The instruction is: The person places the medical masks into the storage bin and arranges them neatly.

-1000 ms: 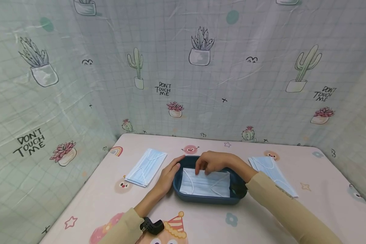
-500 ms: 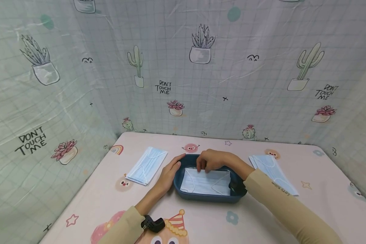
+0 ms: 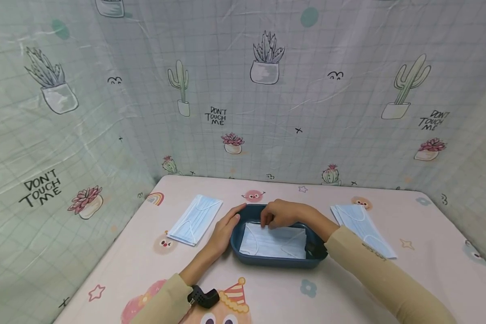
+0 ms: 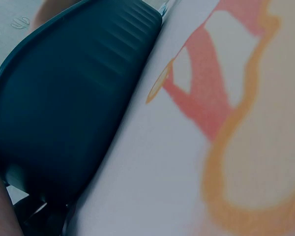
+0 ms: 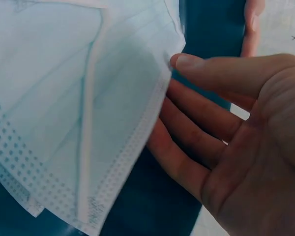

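A blue plastic basin [image 3: 273, 261] sits mid-table with a pale blue face mask [image 3: 271, 243] in it, ear loops facing up. My right hand [image 3: 281, 213] reaches over the basin's far side and pinches the mask's far edge. In the right wrist view the thumb [image 5: 189, 64] lies at the mask's edge and the other fingers go beneath it. Another layered mask edge shows underneath at lower left. My left hand [image 3: 222, 231] rests along the basin's left end, fingers fairly straight against the wall. The left wrist view shows mostly the basin's outer wall [image 4: 64, 108].
One folded face mask [image 3: 195, 219] lies on the table left of the basin. Another mask [image 3: 362, 227] lies to the right, partly behind the right forearm. A printed pink cloth [image 3: 275, 297] covers the table, and a cactus-patterned curtain [image 3: 210, 58] encloses it.
The right hand's fingers have shifted slightly at the mask's far edge. The left hand, basin and loose masks stay in place; the head view has tilted a little.
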`<state>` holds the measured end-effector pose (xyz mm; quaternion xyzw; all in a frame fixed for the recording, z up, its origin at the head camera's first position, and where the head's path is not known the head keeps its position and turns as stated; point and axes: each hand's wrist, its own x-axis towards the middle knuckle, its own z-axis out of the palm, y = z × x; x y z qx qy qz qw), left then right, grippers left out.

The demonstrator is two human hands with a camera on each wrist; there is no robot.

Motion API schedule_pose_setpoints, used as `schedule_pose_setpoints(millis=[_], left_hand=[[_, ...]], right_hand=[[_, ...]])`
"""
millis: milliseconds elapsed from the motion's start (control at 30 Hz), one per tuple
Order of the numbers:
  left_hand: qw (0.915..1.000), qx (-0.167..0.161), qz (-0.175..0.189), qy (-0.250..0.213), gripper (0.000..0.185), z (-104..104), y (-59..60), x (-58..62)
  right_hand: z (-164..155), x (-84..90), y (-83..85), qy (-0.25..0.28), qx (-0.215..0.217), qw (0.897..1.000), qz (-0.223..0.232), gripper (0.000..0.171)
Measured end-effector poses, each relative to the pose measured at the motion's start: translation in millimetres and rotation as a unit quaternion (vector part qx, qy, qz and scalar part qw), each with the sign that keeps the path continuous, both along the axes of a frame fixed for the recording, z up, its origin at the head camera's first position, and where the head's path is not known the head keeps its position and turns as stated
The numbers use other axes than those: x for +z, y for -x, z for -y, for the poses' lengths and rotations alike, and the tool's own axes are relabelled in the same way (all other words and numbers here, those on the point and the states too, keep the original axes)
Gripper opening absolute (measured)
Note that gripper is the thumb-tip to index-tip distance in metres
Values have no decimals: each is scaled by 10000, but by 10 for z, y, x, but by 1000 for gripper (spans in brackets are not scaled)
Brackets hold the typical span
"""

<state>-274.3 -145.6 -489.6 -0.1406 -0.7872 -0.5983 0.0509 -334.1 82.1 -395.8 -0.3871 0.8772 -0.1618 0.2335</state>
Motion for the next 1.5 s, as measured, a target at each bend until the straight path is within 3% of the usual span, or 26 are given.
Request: schedule_pose_setpoints(millis=[267, 833, 1500], left_hand=[[9999, -157, -33, -62, 41, 27, 4, -11], [9998, -167, -33, -39, 41, 17, -6, -68], [9999, -85, -67, 40, 41, 19, 4, -79]], right_hand=[[-52, 109, -33, 82, -35, 9998, -202, 16], [-513, 341, -177, 1101, -90, 9939, -18, 24], [-1080, 109, -291, 1746, -812, 9810, 226, 30]])
